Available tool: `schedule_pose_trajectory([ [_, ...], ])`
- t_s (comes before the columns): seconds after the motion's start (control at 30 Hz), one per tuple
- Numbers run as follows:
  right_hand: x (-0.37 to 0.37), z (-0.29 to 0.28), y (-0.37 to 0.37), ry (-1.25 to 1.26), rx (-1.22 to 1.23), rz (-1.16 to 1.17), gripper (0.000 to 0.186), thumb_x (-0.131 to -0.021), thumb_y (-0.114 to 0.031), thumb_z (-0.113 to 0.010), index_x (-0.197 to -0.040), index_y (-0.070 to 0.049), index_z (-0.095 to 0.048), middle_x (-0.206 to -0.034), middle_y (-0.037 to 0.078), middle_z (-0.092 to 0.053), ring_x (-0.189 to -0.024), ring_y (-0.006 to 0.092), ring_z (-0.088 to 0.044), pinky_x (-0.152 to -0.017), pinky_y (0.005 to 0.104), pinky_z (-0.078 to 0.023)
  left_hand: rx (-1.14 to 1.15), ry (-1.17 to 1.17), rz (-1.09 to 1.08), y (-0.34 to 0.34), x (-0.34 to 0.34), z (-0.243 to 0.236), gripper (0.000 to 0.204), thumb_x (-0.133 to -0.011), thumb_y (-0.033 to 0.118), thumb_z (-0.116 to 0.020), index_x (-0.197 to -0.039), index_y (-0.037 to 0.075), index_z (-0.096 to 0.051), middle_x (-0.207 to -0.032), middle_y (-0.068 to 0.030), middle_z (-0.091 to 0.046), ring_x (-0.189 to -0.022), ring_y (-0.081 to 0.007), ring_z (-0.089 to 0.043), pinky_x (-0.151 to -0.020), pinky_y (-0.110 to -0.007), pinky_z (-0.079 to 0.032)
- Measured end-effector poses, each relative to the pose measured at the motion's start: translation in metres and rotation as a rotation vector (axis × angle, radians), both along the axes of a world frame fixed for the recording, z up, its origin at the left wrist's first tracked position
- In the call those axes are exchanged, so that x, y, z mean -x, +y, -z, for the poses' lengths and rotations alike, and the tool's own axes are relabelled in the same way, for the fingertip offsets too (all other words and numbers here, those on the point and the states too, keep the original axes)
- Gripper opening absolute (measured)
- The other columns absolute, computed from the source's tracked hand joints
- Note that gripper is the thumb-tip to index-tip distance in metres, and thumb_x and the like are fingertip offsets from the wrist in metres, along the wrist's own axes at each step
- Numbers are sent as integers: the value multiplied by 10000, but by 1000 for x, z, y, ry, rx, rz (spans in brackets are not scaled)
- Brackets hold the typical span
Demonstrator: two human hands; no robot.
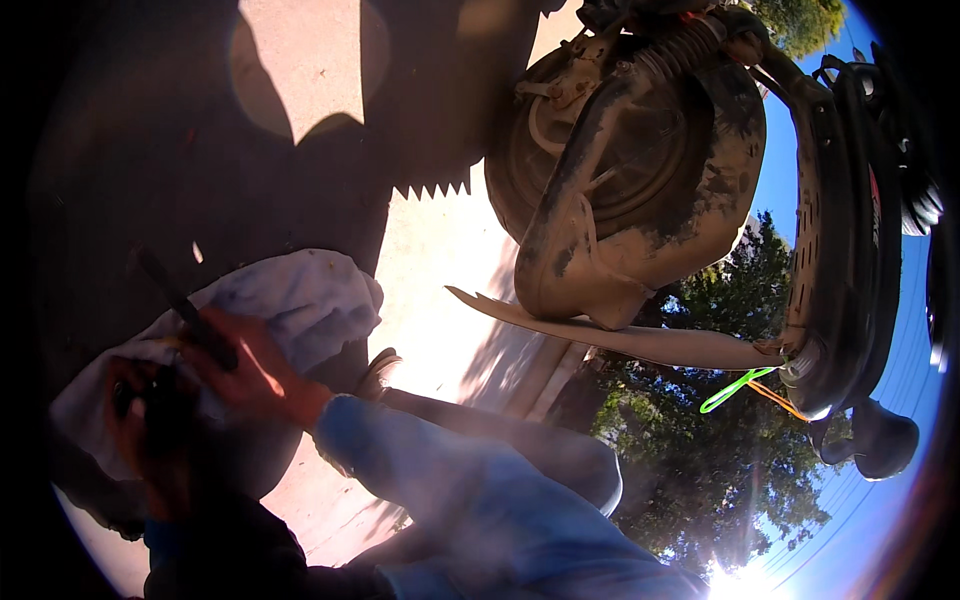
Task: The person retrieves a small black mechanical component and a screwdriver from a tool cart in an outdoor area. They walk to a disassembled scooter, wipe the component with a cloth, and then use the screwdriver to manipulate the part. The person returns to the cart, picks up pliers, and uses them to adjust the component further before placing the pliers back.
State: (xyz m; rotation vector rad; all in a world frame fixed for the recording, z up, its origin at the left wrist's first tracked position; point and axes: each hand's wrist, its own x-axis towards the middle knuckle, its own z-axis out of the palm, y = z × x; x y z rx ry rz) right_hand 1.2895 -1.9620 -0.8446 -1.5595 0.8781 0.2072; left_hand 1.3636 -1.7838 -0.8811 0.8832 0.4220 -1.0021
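Note:
My right hand (255,375), in a blue sleeve, is closed around a dark, long, narrow tool (190,315) whose thin end points to the upper left. Just to its left and lower, my left hand (130,425) is wrapped about a black object (165,405); deep shadow hides its exact kind. Both hands are close together over a pale, stained cloth (305,295) with bunched folds. The tool's thick end lies in my right palm, and I cannot tell whether its other end touches anything.
A dusty scooter or motorcycle fills the right side, showing its wheel (640,150), coiled spring (685,45), long fender (650,345) and dark seat (855,230). Green and orange cords (735,390) hang from it. Trees (700,470) stand behind. Sunlit pavement (430,270) meets deep shadow.

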Motion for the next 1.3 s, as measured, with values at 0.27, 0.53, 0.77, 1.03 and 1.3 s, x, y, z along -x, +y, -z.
schedule_pose_trajectory([
  [0.27,-5,2,-9,-61,31,-47,162,-961,-137,-637,-1031,4,-598,-840,232,-669,-799,403,-681,-719,436,-506,-8,-67,52,-1,-7,9,479,-848,443,-781,-1023,101,-494,-968,-47,-562,-821,-173,-646,-748,-364,-631],
  [0.53,7,9,-7,-207,32,-79,178,-973,-169,-629,-1034,-3,-614,-828,203,-677,-789,360,-689,-726,440,-510,-44,-311,45,-1,-3,8,354,-895,363,-625,-1006,36,-547,-972,-80,-571,-842,-197,-646,-778,-328,-572],
  [0.77,12,-6,-32,-69,22,-289,317,-997,-226,-603,-1139,55,-644,-931,269,-699,-941,404,-695,-833,482,-529,-6,-228,5,-5,0,-2,232,-981,268,-514,-1055,52,-556,-992,-139,-645,-869,-257,-701,-767,-379,-595],
  [1.03,159,-97,-143,7,436,-1027,213,-961,-161,-593,-1057,19,-654,-939,268,-711,-862,460,-702,-746,534,-541,50,-574,409,-61,-11,-139,276,-993,335,-483,-1062,71,-525,-906,-179,-672,-809,-317,-719,-679,-395,-582],
  [1.3,308,-98,-233,200,662,-835,289,-867,-70,-638,-1138,29,-611,-1075,264,-689,-952,432,-719,-780,539,-560,-447,-1029,1421,-172,-4,-247,391,-908,329,-668,-1168,38,-640,-1037,-177,-689,-1064,-282,-692,-912,-375,-556],
])
